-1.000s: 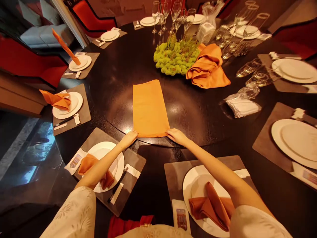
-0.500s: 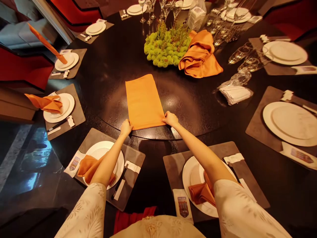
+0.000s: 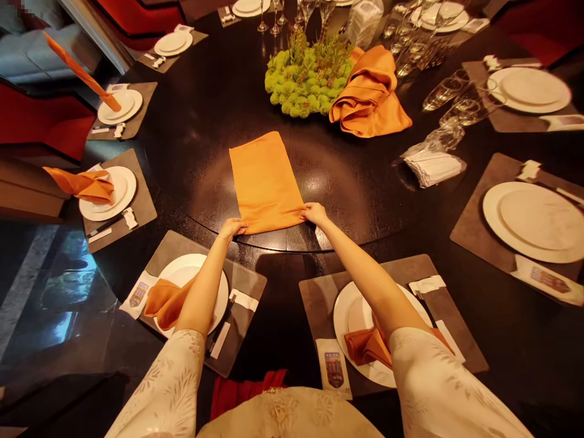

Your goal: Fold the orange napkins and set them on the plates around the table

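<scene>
Red-backed chairs (image 3: pixel 41 118) line the upper left of the frame around a dark round table (image 3: pixel 191 134), and at the left edge an orange napkin (image 3: pixel 82 185) lies fanned across a white plate (image 3: pixel 124 188). At lower left, a grey-brown placemat (image 3: pixel 244 280) carries another plate (image 3: pixel 214 286), a rust-orange napkin (image 3: pixel 166 301), chopsticks (image 3: pixel 222 322) and a crested card (image 3: pixel 138 295). The left forearm crosses just above them in a cream patterned sleeve (image 3: pixel 168 389).

Mid-frame, a flat orange napkin (image 3: pixel 266 179) lies on a glossy dark turntable (image 3: pixel 347 194), its near edge close to the rim. The left hand (image 3: pixel 232 228) sits at the near left corner and the right hand (image 3: pixel 314 214) at the near right corner, well apart, with fingers on the cloth; whether either pinches it cannot be told. Uneven pressure could swing the turntable or skew the cloth on that slick top, and a low sleeve could snag the chopsticks.

To the right stand a moss centrepiece (image 3: pixel 305 79), a heaped orange napkin (image 3: pixel 369 91), a wrapped white packet (image 3: pixel 433 167) and clustered glasses (image 3: pixel 444 91). The forearms hide parts of the near plates, and the frame's top edge cuts off the farthest glasses.
</scene>
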Demonstrator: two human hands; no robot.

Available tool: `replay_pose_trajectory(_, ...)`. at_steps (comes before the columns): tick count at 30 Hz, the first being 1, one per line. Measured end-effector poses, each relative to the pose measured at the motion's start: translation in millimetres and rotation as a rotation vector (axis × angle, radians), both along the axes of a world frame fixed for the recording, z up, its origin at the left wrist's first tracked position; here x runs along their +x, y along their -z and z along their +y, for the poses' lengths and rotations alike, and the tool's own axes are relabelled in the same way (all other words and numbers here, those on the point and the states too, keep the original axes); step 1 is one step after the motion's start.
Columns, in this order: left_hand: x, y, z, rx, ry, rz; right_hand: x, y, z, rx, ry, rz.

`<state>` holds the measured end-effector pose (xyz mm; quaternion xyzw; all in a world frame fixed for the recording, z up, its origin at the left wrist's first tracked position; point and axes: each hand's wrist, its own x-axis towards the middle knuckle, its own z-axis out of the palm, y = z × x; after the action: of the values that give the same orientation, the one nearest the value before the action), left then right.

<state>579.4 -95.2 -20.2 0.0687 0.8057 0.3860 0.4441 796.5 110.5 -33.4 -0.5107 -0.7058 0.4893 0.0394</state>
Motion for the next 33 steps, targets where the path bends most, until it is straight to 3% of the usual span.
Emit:
replay_pose_trajectory(4, 4, -5.1, -2, 0.157, -0.038, -0.145, 1, 5.6, 0, -0.049, 0.076, 0.091)
replay_pose_trajectory(8, 5, -7.7, -3, 0.322, -0.236, -0.24, -2, 4.0, -7, -0.101, 0.158, 0.282)
replay_pose_trajectory(10, 5, -6.6, -4, 0.363, -0.293, -0.231, -1, 1.8, -14, -0.056, 0.211, 0.347)
replay_pose_trajectory(13, 10, -0.5, -8, 0.414, -0.34, -0.112, 5, 1.8, -32, 0.145, 0.228, 0.287)
replay_pose_trajectory(17, 26, 12.3, -24, 0.282, -0.3, 0.343, 20, 11.2, -59, 0.3, 0.145, 0.204)
replay_pose_trajectory(20, 34, 17.9, -41, 0.063, -0.042, 0.828, 33, 18.1, -71, 0.455, -0.057, 0.138)
replay_pose_trajectory(23, 31, 19.3, -54, 0.064, 0.501, 1.131, 39, 17.3, -71, 0.747, -0.464, 0.063)
replay_pose_trajectory(26, 22, 21.1, -63, 0.162, 0.994, 1.193, 40, 11.8, -67, 0.904, -0.812, 0.037)
replay_pose_trajectory(28, 19, 23.7, -69, 0.178, 1.141, 1.217, 41, 9.5, -68, 0.931, -0.903, 0.016)
replay_pose_trajectory(33, 25, 27.5, -84, 0.149, 1.22, 1.23, 57, 13.6, -90, 0.969, -0.937, -0.036)
